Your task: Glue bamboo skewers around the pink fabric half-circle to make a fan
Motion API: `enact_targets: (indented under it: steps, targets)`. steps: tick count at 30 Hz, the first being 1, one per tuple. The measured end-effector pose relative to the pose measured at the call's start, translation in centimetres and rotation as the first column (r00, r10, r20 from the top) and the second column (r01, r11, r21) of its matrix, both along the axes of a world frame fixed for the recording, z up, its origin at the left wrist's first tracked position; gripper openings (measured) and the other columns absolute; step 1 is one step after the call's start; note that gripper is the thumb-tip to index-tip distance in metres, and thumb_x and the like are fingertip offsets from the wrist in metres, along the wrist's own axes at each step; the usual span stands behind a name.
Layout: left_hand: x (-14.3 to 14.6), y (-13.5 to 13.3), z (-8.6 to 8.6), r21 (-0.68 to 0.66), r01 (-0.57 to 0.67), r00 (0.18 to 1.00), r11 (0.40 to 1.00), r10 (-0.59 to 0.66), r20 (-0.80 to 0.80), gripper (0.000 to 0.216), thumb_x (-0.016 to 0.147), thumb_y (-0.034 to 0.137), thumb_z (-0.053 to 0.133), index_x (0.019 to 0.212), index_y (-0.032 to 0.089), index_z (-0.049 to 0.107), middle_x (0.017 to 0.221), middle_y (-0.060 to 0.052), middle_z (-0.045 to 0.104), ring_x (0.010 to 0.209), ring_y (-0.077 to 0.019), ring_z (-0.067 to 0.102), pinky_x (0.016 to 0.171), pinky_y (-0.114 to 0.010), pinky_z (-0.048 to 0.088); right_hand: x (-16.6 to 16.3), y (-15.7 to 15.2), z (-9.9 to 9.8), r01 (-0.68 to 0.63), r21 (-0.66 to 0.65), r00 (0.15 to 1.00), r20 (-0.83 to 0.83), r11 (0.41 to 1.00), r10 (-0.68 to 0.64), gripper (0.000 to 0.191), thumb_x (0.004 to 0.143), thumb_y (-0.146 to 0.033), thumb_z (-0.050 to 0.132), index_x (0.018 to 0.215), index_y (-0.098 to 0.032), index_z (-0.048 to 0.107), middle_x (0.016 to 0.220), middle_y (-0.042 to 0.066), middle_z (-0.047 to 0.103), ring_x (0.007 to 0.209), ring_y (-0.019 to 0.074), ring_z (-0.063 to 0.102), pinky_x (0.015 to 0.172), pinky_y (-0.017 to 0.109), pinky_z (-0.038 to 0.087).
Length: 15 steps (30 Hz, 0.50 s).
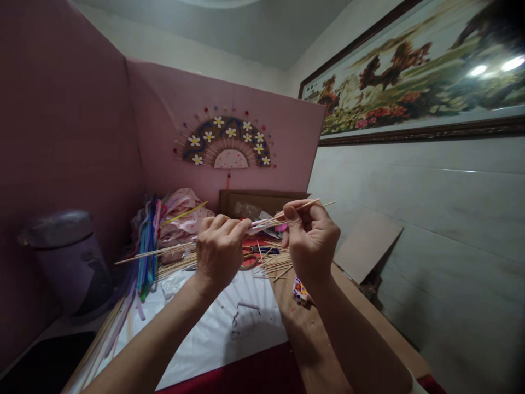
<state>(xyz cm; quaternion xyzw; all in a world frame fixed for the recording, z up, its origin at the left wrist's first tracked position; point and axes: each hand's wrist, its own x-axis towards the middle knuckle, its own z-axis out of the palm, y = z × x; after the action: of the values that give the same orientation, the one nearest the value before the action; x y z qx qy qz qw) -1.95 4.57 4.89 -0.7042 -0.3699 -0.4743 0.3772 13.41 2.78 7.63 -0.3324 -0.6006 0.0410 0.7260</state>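
In the head view, both hands hold a slim bundle of thin wooden sticks (153, 252) above the work surface. My left hand (221, 249) is closed around the bundle's middle, and the stick ends stick out to its left. My right hand (308, 235) pinches the other end, with two pale tips poking out past its fingers. Between the hands, a whitish-purple strip (261, 223) lies along the sticks; whether it is wrapped around them I cannot tell. Below the hands are scissors (249, 258) with yellowish handles and many loose sticks (283, 268).
White sheet (258, 328) covers part of the brown board (307, 334). Colourful fuzzy strips (148, 246) and crumpled pink cloth (184, 200) lie at left back. A lidded bin (76, 268) stands far left. A flowered fan (229, 134) hangs on the pink panel (164, 109).
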Motion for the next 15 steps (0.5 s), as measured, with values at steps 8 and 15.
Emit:
enact_targets:
  steps: [8, 15]
  targets:
    - [0.05, -0.07, 0.03, -0.005, 0.002, 1.0, 1.0, -0.002, 0.001, 0.012, 0.081, 0.019, 0.058, 0.089, 0.018, 0.067, 0.075, -0.002, 0.07, 0.071, -0.0218, 0.058, 0.069, -0.037, 0.037, 0.29, 0.49, 0.15, -0.055, 0.0, 0.995, -0.085, 0.999, 0.054, 0.014, 0.084, -0.031, 0.059, 0.078, -0.019, 0.056, 0.067, -0.001, 0.062, 0.047, 0.0081, 0.056, 0.044, 0.02, 0.042]
    - [0.0, -0.03, 0.02, -0.006, 0.003, 1.0, 1.0, -0.003, 0.007, 0.011, 0.082, 0.019, 0.058, 0.088, 0.018, 0.067, 0.074, -0.002, 0.07, 0.07, -0.0213, 0.057, 0.069, -0.036, 0.037, 0.23, -0.06, 0.46, -0.109, 0.049, 0.975, -0.192, 0.993, 0.116, 0.015, 0.083, -0.032, 0.06, 0.08, -0.018, 0.055, 0.066, -0.003, 0.06, 0.034, 0.0044, 0.045, 0.032, 0.019, 0.037]
